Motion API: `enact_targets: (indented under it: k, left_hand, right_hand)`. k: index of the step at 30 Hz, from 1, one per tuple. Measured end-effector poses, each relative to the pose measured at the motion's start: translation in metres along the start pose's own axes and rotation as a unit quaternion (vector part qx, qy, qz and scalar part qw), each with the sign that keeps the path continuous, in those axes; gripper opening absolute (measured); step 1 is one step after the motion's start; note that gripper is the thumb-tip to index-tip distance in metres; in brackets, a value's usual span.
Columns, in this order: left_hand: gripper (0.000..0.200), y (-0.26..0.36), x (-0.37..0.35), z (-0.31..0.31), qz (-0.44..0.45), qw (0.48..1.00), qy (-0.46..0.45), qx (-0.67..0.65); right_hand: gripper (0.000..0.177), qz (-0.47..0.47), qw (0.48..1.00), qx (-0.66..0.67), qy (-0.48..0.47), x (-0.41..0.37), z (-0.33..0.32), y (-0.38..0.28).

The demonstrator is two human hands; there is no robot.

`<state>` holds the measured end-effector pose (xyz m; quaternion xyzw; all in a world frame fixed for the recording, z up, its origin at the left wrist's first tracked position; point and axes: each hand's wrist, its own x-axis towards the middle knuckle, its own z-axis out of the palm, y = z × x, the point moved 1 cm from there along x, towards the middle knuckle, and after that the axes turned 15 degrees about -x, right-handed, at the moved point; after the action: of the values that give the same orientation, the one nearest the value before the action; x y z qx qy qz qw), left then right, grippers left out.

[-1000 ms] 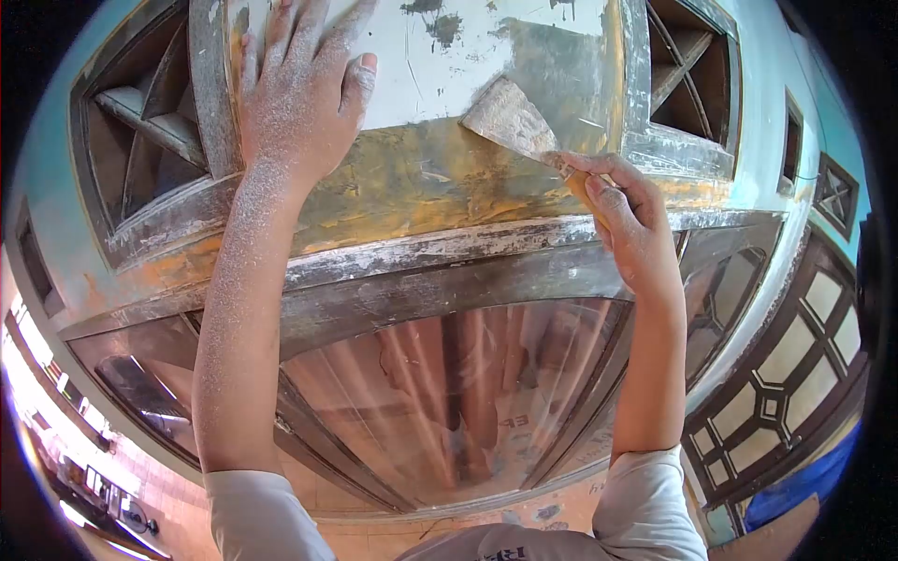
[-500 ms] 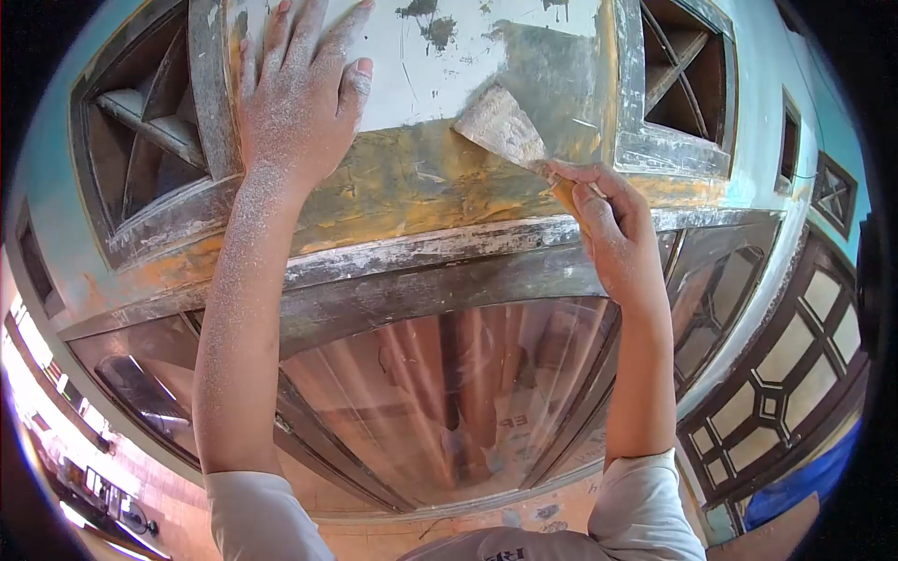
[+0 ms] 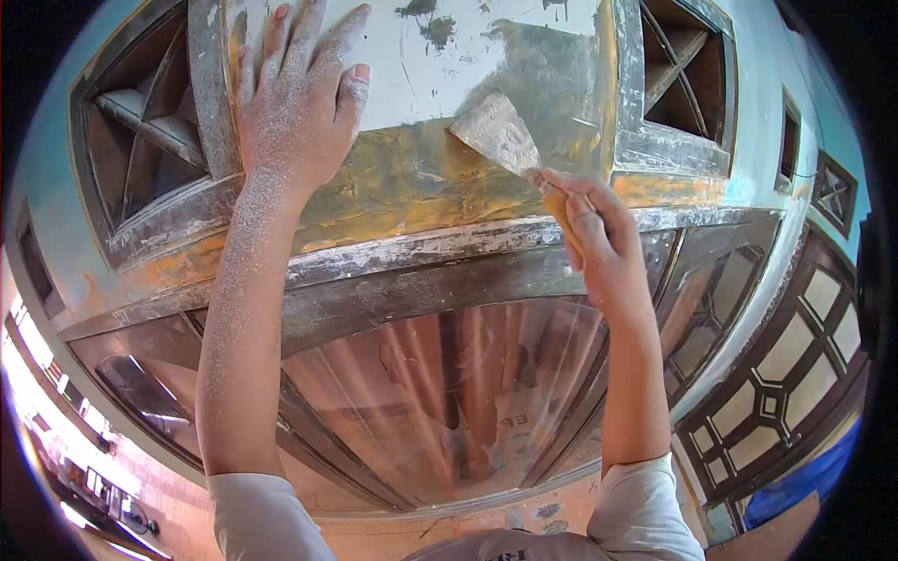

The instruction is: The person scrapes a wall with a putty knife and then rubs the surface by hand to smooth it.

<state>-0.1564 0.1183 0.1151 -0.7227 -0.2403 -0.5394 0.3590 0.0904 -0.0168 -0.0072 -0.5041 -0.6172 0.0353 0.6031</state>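
Note:
My left hand (image 3: 295,107), dusted with pale powder, lies flat with spread fingers on the upper left of a panel (image 3: 552,75) that is part white and part worn grey-green. In my right hand (image 3: 599,229) is the yellowish handle of a putty scraper (image 3: 500,134). Its wide, stained blade points up and left, with its edge against the panel near the lower border of the white area. Below the blade runs a yellow and dark patchy band (image 3: 402,192).
Openings with crossed bars flank the panel, one at the left (image 3: 145,122) and one at the right (image 3: 683,75). Beneath the band is a wooden frame with a glass pane (image 3: 449,402). A latticed door (image 3: 781,383) and blue material (image 3: 804,486) are at the lower right.
My right hand and the scraper have shifted slightly down and left, and the handle is tilted a little differently. My left hand has stayed in place.

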Motion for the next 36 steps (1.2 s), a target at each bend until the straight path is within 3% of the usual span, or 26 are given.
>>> enact_targets:
  k: [2, 5, 8, 13, 15, 18, 21, 25, 36]
  left_hand:
    - [0.051, -0.016, -0.004, 0.016, 0.106, 0.99, 0.088, 0.032]
    - [0.05, -0.016, -0.004, 0.017, 0.104, 0.99, 0.092, 0.021]
    - [0.049, -0.015, -0.003, 0.014, 0.102, 0.991, 0.085, 0.016]
    - [0.049, -0.017, -0.009, 0.016, 0.095, 0.991, 0.085, 0.043]
    - [0.049, -0.017, -0.012, 0.015, 0.092, 0.991, 0.086, 0.046]
    - [0.05, -0.016, -0.014, 0.014, 0.092, 0.992, 0.081, 0.042]
    - [0.05, -0.015, -0.013, 0.014, 0.086, 0.992, 0.078, 0.041]
    - [0.05, -0.017, -0.015, 0.014, 0.085, 0.993, 0.081, 0.033]
    - [0.05, -0.016, -0.018, 0.013, 0.069, 0.994, 0.079, 0.027]
  right_hand:
    - [0.031, 0.005, 0.999, 0.051, 0.0, -0.012, 0.022, 0.014]
    - [0.041, 0.013, 0.994, 0.096, -0.045, -0.028, 0.058, 0.044]
    - [0.046, 0.028, 0.985, 0.13, -0.113, -0.035, 0.07, 0.031]
    - [0.056, 0.009, 0.978, 0.166, -0.127, -0.048, 0.082, 0.025]
    - [0.058, -0.026, 0.986, 0.139, -0.091, -0.05, 0.086, 0.026]
    - [0.054, -0.006, 0.985, 0.159, -0.066, -0.05, 0.086, 0.027]
    - [0.048, -0.063, 0.987, 0.116, -0.092, -0.043, 0.084, 0.035]
    - [0.044, -0.059, 0.982, 0.153, -0.097, -0.04, 0.089, 0.029]
    - [0.06, -0.046, 0.988, 0.134, -0.06, -0.012, 0.079, 0.002]
